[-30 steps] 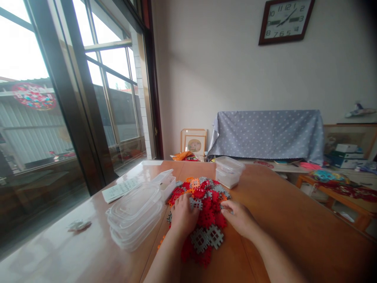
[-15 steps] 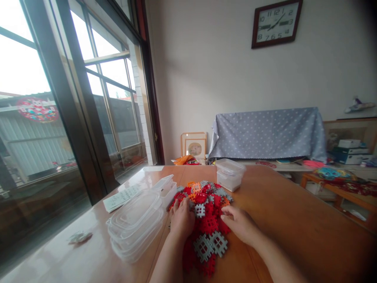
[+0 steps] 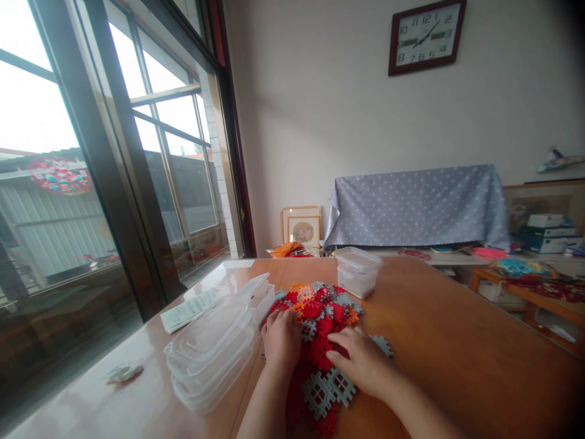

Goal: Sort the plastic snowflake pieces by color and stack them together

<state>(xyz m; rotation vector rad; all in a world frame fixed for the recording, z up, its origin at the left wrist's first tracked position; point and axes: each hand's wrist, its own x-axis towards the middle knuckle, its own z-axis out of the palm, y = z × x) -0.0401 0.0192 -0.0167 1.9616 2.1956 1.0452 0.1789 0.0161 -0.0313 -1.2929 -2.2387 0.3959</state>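
Note:
A heap of interlocking plastic building pieces in red (image 3: 322, 350), grey and orange (image 3: 301, 294) lies on the table before me. My left hand (image 3: 282, 340) is at the heap's left side, fingers curled down, their tips partly hidden. A grey window-shaped piece (image 3: 308, 331) sits against its thumb side and appears gripped there. My right hand (image 3: 361, 360) reaches over the heap's right side, thumb and fingers apart above red pieces. Two joined grey window pieces (image 3: 319, 395) lie nearest me. Beyond my right hand, another grey piece (image 3: 382, 346) rests on the wood.
Clear plastic lids (image 3: 210, 353) are stacked left of the heap, near an open white box (image 3: 262, 302) and a written paper (image 3: 189, 310). A lidded clear container (image 3: 358, 274) stands behind the heap. A small packet (image 3: 123, 372) lies at far left.
My right hand has moved left and nearer over the red pieces. A grey piece now shows on the table to its right. The grey window piece by my left hand has tilted and shifted slightly.

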